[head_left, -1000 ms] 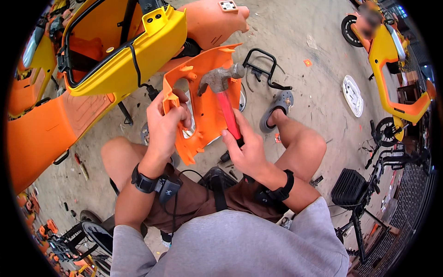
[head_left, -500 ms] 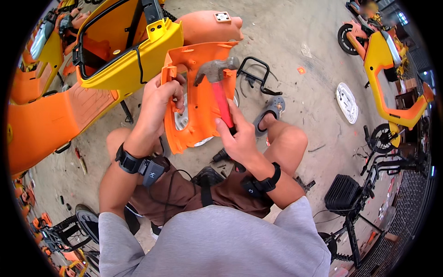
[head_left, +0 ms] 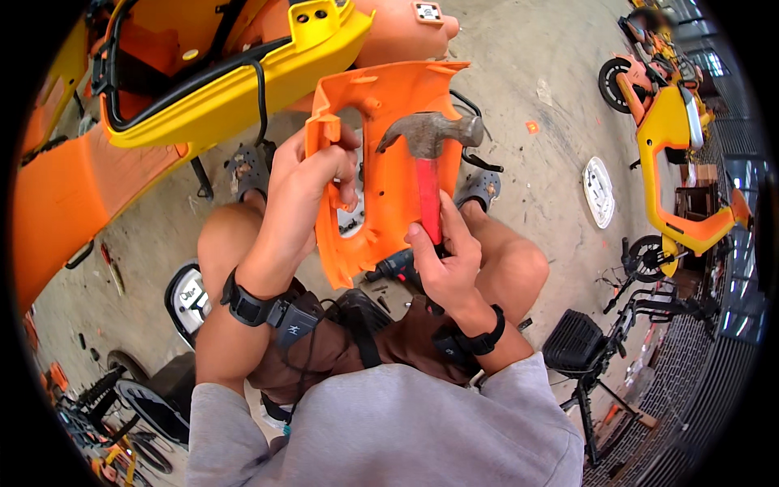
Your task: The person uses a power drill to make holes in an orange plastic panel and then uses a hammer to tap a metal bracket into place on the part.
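An orange plastic panel (head_left: 393, 93), curved and with an opening along its left part, is held up in front of me, tilted. My left hand (head_left: 316, 183) is closed around its left edge, fingers hooked into the opening. My right hand (head_left: 448, 258) grips a claw hammer (head_left: 428, 183) by its red handle, thumb along the near side. The grey steel head is up over the panel's inner face, claw to the left. Whether hammer and panel touch I cannot tell. Part of the panel is hidden behind the hammer and my hands.
A yellow and orange scooter body (head_left: 243, 105) stands close at the upper left. Between my legs lies a dark power drill (head_left: 398, 268). A white oval part (head_left: 599, 192) rests on the floor to the right, near a yellow scooter frame (head_left: 661, 162) and a black chassis (head_left: 580, 349).
Panel, hammer and both hands have shifted a little to the right in view. The hammer's head looks larger and more upright. The scooter body has slid left, and my left foot has come into sight.
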A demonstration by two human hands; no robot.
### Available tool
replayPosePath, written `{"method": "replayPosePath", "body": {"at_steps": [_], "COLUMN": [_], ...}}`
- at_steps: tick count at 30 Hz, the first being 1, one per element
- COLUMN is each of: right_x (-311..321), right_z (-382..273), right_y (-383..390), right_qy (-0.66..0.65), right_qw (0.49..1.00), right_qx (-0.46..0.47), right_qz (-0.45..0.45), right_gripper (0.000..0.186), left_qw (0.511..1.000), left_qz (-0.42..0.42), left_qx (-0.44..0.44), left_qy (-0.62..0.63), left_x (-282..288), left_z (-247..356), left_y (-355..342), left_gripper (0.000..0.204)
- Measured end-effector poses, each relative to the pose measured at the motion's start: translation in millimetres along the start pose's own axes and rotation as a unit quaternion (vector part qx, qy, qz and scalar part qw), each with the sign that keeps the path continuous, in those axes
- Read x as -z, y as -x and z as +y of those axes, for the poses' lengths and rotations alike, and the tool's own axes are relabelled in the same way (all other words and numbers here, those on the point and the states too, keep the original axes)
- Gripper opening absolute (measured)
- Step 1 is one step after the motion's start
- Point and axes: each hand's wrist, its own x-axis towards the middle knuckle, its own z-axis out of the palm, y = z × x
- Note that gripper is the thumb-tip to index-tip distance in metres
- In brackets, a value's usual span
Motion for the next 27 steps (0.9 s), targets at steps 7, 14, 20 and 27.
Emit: {"method": "replayPosePath", "body": {"at_steps": [7, 14, 20, 27], "right_x": [-6, -4, -7, -12], "right_z": [-17, -14, -10, -5], "right_y": [-2, 1, 3, 7], "right_qy": [-0.121, -0.073, -0.067, -0.030], "right_qw": [0.990, 0.995, 0.994, 0.997], "right_qx": [-0.073, -0.050, -0.061, -0.046], "right_qz": [-0.017, -0.040, -0.056, -0.056], "right_gripper": [0.050, 0.049, 0.050, 0.051], "left_qw": [0.993, 0.993, 0.991, 0.991], "left_qz": [-0.003, 0.001, 0.001, -0.004], "left_qx": [-0.072, -0.057, -0.073, -0.084], "left_qy": [-0.090, -0.105, -0.108, -0.100], "left_x": [3, 8, 8, 13], "left_z": [3, 7, 6, -1], "left_y": [5, 11, 16, 22], "left_gripper": [0.022, 0.030, 0.027, 0.021]}}
